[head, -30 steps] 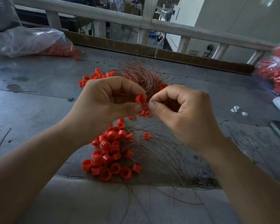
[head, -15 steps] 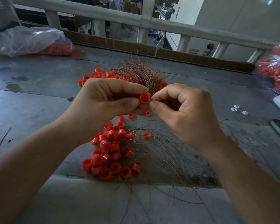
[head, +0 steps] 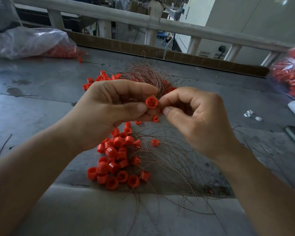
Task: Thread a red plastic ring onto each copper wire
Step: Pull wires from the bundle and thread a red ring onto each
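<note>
**A:** What is laid out, and why that way?

**B:** A grey metal counter [head: 41, 92] carries everything. A clear plastic bag [head: 29, 42] of red pieces lies at the far left and a second bag [head: 289, 74] at the right edge, I judge as stock. A tangle of copper wires [head: 146, 75] sits at the back centre. Loose wires [head: 169, 164] fan out toward the person, among a heap of red rings [head: 116, 160], so both parts are close by.

**A:** And the hands?

**B:** They meet above the heap. The left hand [head: 106, 113] pinches one red plastic ring [head: 151, 102] between thumb and forefinger, its open face turned up toward the camera so the cross-shaped web inside shows. I think it is held like this to present the hole. The right hand [head: 199, 120] is curled, its grip narrow. Its thumb and forefinger are pinched together just beside the ring, I judge on a copper wire end, though the strand is too fine to make out.

**A:** What differs from a second ago?

**B:** Little on the counter: the heap and the wires lie as they did. The ring is now turned from a side-on view to face-on, and the left forefinger reaches further over it. The right fingertips stay close against it, so the threading looks under way, not finished.
</note>
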A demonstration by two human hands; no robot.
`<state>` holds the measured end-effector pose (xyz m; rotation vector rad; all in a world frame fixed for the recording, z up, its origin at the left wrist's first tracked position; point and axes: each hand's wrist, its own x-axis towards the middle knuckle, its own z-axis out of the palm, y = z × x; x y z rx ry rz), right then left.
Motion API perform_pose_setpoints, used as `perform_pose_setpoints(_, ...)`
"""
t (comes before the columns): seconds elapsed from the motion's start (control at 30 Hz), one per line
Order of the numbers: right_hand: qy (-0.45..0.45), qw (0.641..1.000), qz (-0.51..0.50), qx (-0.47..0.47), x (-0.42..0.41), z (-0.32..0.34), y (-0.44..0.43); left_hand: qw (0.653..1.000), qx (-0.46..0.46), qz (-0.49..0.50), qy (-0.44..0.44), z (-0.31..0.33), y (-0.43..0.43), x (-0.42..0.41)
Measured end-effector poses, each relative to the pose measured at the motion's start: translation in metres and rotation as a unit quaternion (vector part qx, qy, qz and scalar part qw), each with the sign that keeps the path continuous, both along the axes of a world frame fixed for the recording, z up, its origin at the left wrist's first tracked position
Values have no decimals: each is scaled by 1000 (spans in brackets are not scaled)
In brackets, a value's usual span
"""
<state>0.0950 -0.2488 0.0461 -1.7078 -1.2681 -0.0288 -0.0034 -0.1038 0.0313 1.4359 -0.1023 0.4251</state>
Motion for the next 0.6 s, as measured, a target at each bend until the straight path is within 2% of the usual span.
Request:
perform_pose_setpoints(0.37,146,988,46,14,2,-1,3,996,-54,-65,1,2,-1,-1)
perform_pose_setpoints(0.5,153,986,61,6,-2,1,3,995,-75,-61,11,1,1,0)
perform_pose_setpoints(0.6,113,993,26,-16,8,4,0,996,-81,-46,17,2,2,-1)
